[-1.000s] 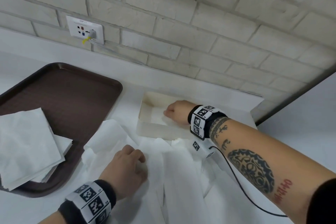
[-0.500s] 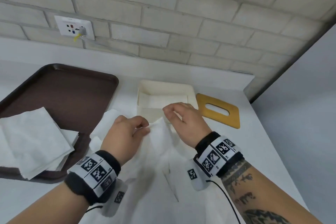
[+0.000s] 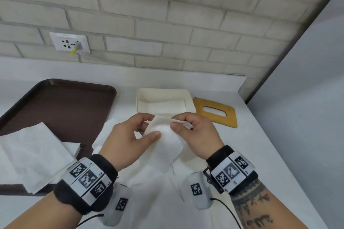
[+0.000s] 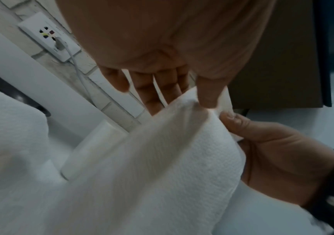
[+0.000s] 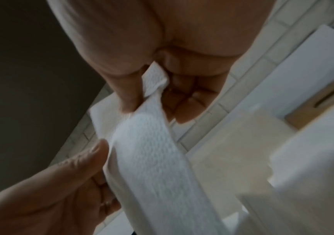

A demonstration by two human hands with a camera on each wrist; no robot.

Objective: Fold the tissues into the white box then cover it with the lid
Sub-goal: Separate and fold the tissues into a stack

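Change since earlier frame: both hands had risen off the tabletop and met in front of the white box, lifting one tissue between them; a second before, the right hand was inside the box and the left lay on the loose tissues.
Left hand (image 3: 128,139): fingers curled behind the held tissue (image 3: 163,147), thumb pressed on its front face, gripping it.
Right hand (image 3: 197,132): thumb and fingers pinched the tissue's upper edge, just right of the left thumb.
Held tissue: raised clear of the tabletop, directly in front of the white box (image 3: 165,101), its lower part hanging down.
White box: open, against the back ledge; a flat tissue layer (image 3: 167,105) lay on its floor.
Lid (image 3: 216,111): tan, with an oval slot, flat on the tabletop (image 3: 260,145) just right of the white box, apart from it.
Loose tissues (image 3: 149,191): spread on the tabletop in front of the white box, beneath the hands.
Tray (image 3: 61,106): dark brown, left of the white box.
Tissue stack (image 3: 31,154): on the tray's near corner, overhanging its rim.
Wall socket (image 3: 69,42): on the brick wall, above and left of the white box, one plug inserted.
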